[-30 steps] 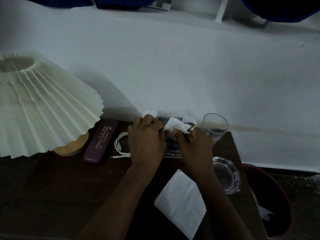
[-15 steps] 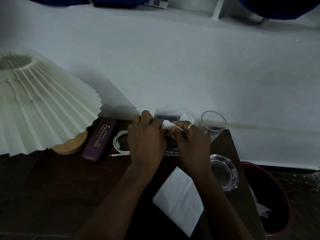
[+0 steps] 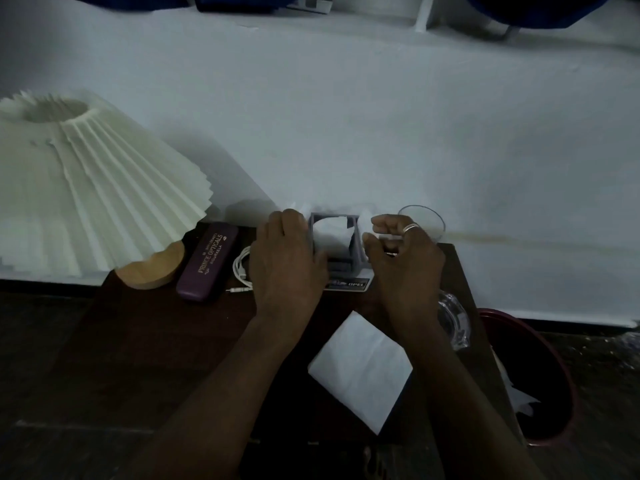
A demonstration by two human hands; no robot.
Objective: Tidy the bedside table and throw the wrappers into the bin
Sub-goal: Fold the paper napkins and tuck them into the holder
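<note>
Clock set on the bedside table point(image 3: 156, 341), 12 at the wall.

**Containers**
- Grey holder point(image 3: 357, 252), square and open-topped, at 12. Crumpled white paper point(image 3: 332, 233) sits inside it. It stands on a card printed "OPEL" point(image 3: 348, 284).
- Bin point(image 3: 498, 315), red-rimmed, on the floor off the table edge at 4. White wrappers point(image 3: 519, 398) lie inside against the near wall – number not resolvable in this light.
- Drinking glass point(image 3: 427, 221), upright at 1, just beside the right hand.
- Glass ashtray point(image 3: 453, 320) at 3, partly behind the right forearm.
- Spectacle case point(image 3: 207, 261), purple, lid closed, at 11.

**Hands**
- Left hand point(image 3: 287, 261): fingers together and bent over the holder's left wall, holding it. Thumb hidden.
- Right hand point(image 3: 403, 265): fingers curled, a ring point(image 3: 410, 227) on one. Thumb and forefinger pinch a white scrap point(image 3: 389, 237), just right of the holder.

**Count**
- One lamp point(image 3: 97, 202) at 10, with a pleated shade on a wooden base.
- One case, and one coiled white cable point(image 3: 242, 268) between the case and the left hand.
- One holder, one card, one drinking glass, one ashtray, one bin.
- One flat white sheet point(image 3: 360, 372) at 5, between the two forearms – its far corner is under the right wrist.
- Two hands, one ring.
</note>
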